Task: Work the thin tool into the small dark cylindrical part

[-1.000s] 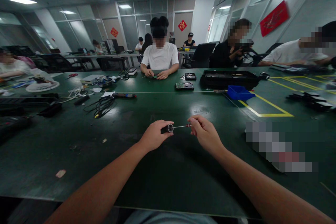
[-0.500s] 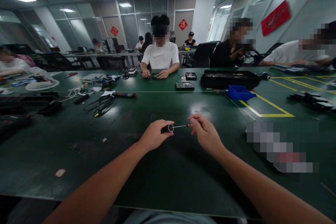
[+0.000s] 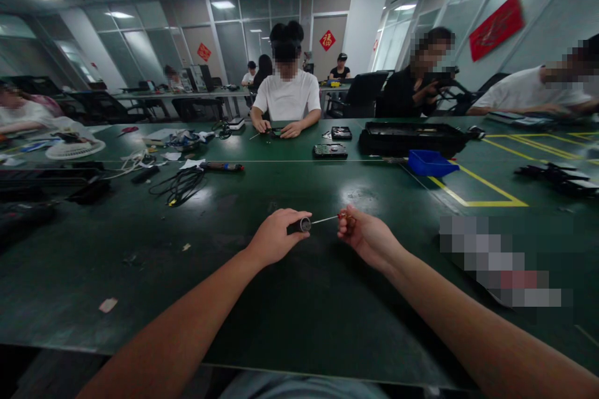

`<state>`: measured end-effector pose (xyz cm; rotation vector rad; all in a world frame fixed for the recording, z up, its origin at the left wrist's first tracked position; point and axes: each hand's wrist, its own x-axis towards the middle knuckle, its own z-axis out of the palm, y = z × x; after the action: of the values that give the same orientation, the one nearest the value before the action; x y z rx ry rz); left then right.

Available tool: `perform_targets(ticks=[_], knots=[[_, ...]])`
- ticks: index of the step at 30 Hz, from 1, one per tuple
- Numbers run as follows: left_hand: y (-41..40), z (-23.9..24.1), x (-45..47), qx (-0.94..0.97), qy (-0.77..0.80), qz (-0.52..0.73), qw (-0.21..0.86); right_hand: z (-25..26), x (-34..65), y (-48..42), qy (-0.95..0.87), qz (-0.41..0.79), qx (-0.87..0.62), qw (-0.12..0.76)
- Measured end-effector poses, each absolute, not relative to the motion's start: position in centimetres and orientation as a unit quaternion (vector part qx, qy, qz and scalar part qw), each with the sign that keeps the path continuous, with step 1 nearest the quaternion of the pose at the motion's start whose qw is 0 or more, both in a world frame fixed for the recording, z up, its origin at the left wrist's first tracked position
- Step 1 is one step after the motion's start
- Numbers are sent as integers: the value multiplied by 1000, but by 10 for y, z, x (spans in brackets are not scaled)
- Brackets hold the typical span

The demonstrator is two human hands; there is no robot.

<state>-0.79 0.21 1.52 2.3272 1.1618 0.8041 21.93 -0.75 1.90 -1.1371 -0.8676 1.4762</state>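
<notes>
My left hand [image 3: 276, 237] is closed round a small dark cylinder with a metal ring end [image 3: 304, 224], held just above the green table [image 3: 140, 262]. My right hand [image 3: 367, 237] is closed on the reddish handle of a thin screwdriver [image 3: 327, 219]. Its slim metal shaft points left, and the tip sits at the open end of the cylinder. Both hands hover close together over the middle of the table.
A blue bin [image 3: 428, 162] and a long black tray [image 3: 409, 137] lie far right beside yellow floor-tape lines [image 3: 482, 190]. Cables [image 3: 180, 186] and tools lie far left. A person in a white shirt [image 3: 287, 100] works opposite; others sit at the sides.
My right hand has turned, palm rolling upward, while keeping hold of the screwdriver. The shaft now slopes slightly up toward the handle. My left hand has barely moved.
</notes>
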Motion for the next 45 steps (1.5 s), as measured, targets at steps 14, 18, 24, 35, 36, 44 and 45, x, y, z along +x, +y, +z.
perform_targets(ticks=[14, 18, 24, 35, 36, 44, 45], knots=[[0, 15, -6, 829, 454, 249, 211, 18, 218, -14, -530, 417, -493, 549], [2, 11, -6, 837, 446, 243, 204, 23, 218, -20, -619, 331, -515, 493], [4, 5, -6, 845, 440, 232, 196, 29, 217, -27, -665, 251, -536, 455], [4, 5, -6, 844, 449, 225, 188, 33, 218, -29, -704, 200, -532, 427], [4, 6, -6, 841, 453, 226, 191, 33, 218, -29, -707, 194, -532, 423], [2, 9, -4, 782, 468, 319, 261, 36, 217, -30, -693, 175, -564, 413], [3, 9, -4, 770, 472, 335, 269, 36, 217, -30, -692, 177, -565, 412]])
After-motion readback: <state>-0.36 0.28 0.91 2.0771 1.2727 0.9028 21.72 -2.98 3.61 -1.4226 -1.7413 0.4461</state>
